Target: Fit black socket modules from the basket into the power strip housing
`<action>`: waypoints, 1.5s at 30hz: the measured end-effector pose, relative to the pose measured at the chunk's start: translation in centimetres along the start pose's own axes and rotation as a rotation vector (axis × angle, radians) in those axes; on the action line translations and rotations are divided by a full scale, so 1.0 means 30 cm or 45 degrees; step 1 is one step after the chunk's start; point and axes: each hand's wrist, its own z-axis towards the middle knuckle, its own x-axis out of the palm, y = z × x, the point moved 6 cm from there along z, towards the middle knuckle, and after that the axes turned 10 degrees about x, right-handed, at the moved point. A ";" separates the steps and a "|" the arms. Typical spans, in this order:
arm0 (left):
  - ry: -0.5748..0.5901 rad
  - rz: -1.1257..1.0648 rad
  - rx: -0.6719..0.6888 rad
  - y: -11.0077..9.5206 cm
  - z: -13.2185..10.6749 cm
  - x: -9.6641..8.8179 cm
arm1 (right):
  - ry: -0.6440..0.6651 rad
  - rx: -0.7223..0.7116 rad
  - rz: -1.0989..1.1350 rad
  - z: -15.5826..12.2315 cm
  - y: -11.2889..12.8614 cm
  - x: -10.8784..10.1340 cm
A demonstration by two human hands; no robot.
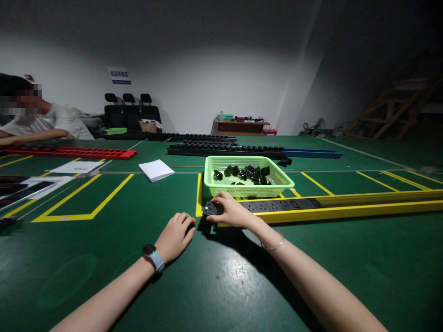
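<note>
My right hand (230,210) pinches a small black socket module (209,209) at the left end of a long yellow power-strip housing (346,205), which carries a row of black modules (284,204). My left hand (176,235), with a watch on the wrist, rests on the green table with its fingers curled under, just left of that end. I cannot see anything in it. Behind the strip stands a light green basket (216,184) with several loose black modules (247,173).
A white paper stack (156,169) lies left of the basket. Long black strips (224,148), a blue rail (311,153) and a red strip (69,152) lie farther back. A person in a white shirt (65,122) sits far left. Yellow tape lines (83,198) mark the table.
</note>
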 end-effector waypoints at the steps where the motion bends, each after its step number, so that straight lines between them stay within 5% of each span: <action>1: -0.001 -0.001 0.003 0.000 0.000 0.001 | -0.001 -0.001 0.002 0.000 -0.001 0.000; 45: -0.017 -0.059 -0.007 0.006 -0.001 0.000 | 0.207 -0.092 -0.064 0.004 0.010 -0.003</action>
